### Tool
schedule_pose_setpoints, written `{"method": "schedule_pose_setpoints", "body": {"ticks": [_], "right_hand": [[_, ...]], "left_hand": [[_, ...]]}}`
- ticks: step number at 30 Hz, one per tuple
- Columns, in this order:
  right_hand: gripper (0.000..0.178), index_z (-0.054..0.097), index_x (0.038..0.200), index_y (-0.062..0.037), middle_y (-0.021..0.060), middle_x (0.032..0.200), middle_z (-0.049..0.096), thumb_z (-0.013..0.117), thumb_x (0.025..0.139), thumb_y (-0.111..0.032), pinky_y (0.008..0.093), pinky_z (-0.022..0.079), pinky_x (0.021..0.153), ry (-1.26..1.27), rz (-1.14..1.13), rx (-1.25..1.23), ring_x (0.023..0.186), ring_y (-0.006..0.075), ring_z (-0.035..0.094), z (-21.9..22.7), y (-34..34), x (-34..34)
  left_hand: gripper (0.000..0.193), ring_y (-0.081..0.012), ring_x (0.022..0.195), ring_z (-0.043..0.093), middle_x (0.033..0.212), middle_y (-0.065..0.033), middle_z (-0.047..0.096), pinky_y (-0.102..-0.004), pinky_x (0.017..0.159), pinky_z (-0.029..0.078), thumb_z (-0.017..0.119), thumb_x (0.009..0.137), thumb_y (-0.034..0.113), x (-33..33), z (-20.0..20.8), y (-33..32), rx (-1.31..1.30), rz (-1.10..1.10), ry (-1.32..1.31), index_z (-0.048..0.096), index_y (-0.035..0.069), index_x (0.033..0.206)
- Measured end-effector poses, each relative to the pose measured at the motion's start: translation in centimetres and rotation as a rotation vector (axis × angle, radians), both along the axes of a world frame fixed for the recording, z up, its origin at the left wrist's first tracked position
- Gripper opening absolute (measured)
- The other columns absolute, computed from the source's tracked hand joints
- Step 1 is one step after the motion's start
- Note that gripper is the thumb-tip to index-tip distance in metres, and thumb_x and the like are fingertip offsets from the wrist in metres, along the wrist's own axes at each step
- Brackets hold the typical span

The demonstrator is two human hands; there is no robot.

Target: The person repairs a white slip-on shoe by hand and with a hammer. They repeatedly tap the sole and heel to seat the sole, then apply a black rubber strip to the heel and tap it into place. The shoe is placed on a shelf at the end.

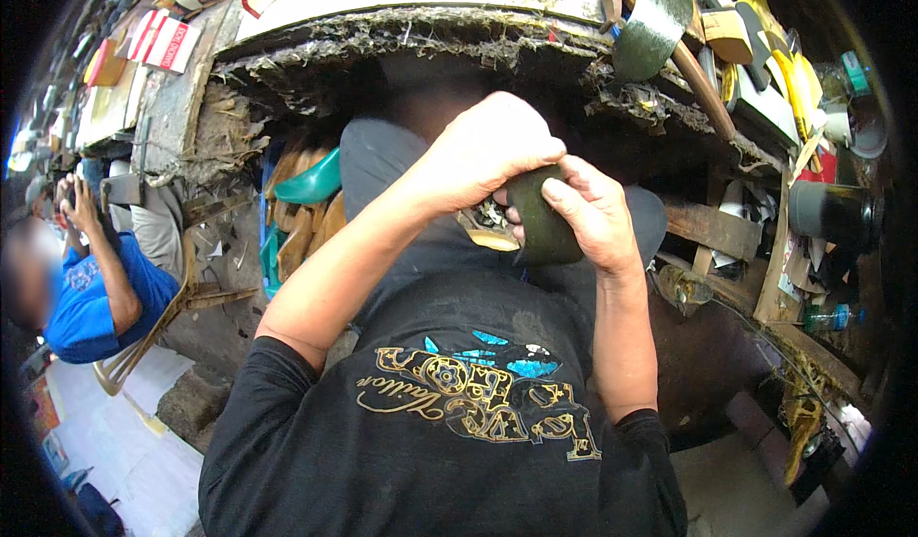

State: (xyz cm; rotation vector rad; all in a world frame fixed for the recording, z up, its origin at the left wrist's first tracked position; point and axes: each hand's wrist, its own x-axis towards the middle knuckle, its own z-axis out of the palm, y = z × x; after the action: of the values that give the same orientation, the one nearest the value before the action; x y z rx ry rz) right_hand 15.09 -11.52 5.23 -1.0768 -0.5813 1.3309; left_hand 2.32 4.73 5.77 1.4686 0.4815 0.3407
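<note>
Above my lap, both hands hold a dark green curved band (545, 217) that looks like a leather shoe upper. My left hand (492, 145) is closed, its fingertips pinching the band's top edge. My right hand (598, 217) grips the same band from the right, thumb on its outer face and fingers curled behind. The two hands meet at the upper edge. Just left of the band, a pale tan edge (492, 240) shows below some black and white scraps; I cannot tell what it belongs to. A similar dark green band (653, 21) sits on the bench beyond.
The ragged-edged workbench (411, 35) lies ahead, with a hammer (703, 87) at its right. A red-and-white box (164, 40) is at the left. Wooden and green shoe lasts (308, 181) lie below. A person in a blue shirt (115, 288) sits left. A dark container (835, 214) stands right.
</note>
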Motion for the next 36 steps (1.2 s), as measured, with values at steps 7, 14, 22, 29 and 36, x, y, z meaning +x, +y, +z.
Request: {"method": "schedule_pose_setpoints", "body": {"ticks": [7, 14, 22, 29, 36], "right_hand": [[0.032, 0.056, 0.134, 0.0075, 0.0165, 0.12, 0.069, 0.056, 0.103, -0.002, 0.0364, 0.061, 0.091, 0.094, -0.216, 0.065, 0.102, 0.0219, 0.071, -1.8, 0.3, -0.4], [0.031, 0.059, 0.133, 0.0059, 0.0136, 0.121, 0.07, 0.058, 0.104, -0.005, 0.0335, 0.06, 0.09, 0.044, -0.293, 0.046, 0.104, 0.0188, 0.07, -2.7, 0.4, -1.8], [0.029, 0.065, 0.13, 0.0012, 0.0079, 0.115, 0.073, 0.061, 0.102, -0.006, 0.0303, 0.055, 0.091, -0.261, -0.241, -0.042, 0.101, 0.0144, 0.068, -1.3, 1.2, -2.7], [0.036, 0.065, 0.115, -0.0083, 0.0115, 0.087, 0.064, 0.078, 0.088, -0.029, 0.0398, 0.056, 0.065, -1.43, 0.034, 0.25, 0.076, 0.0294, 0.068, 5.0, 2.6, -1.0], [0.055, 0.063, 0.117, -0.004, 0.0148, 0.101, 0.065, 0.08, 0.083, -0.044, 0.0471, 0.055, 0.078, -2.198, -0.554, -0.296, 0.094, 0.0334, 0.066, 7.5, 8.8, 9.1]], "left_hand": [[0.029, -0.0144, 0.086, 0.064, 0.096, -0.0045, 0.067, -0.0332, 0.079, 0.054, 0.068, 0.102, 0.028, -2.5, 0.4, -2.0, -0.792, 0.083, -0.002, 0.067, 0.002, 0.112], [0.023, -0.0126, 0.084, 0.063, 0.096, -0.0047, 0.069, -0.0311, 0.076, 0.054, 0.071, 0.099, 0.02, -3.2, -1.0, -2.6, -0.713, 0.125, -0.143, 0.07, 0.0, 0.111], [0.019, -0.0095, 0.09, 0.061, 0.099, -0.0016, 0.066, -0.0264, 0.084, 0.051, 0.067, 0.1, 0.018, -3.6, 0.3, -2.0, -0.176, 0.178, 0.168, 0.066, 0.003, 0.113], [0.025, -0.0232, 0.096, 0.067, 0.104, -0.0086, 0.069, -0.0431, 0.089, 0.057, 0.069, 0.098, 0.024, -5.6, -0.9, -0.9, -0.607, 0.362, -0.179, 0.067, 0.006, 0.115], [0.019, -0.0193, 0.082, 0.065, 0.093, -0.0083, 0.066, -0.0441, 0.081, 0.058, 0.06, 0.104, 0.023, -7.3, -3.1, -0.1, -0.847, 0.45, -0.322, 0.063, 0.005, 0.1]]}}
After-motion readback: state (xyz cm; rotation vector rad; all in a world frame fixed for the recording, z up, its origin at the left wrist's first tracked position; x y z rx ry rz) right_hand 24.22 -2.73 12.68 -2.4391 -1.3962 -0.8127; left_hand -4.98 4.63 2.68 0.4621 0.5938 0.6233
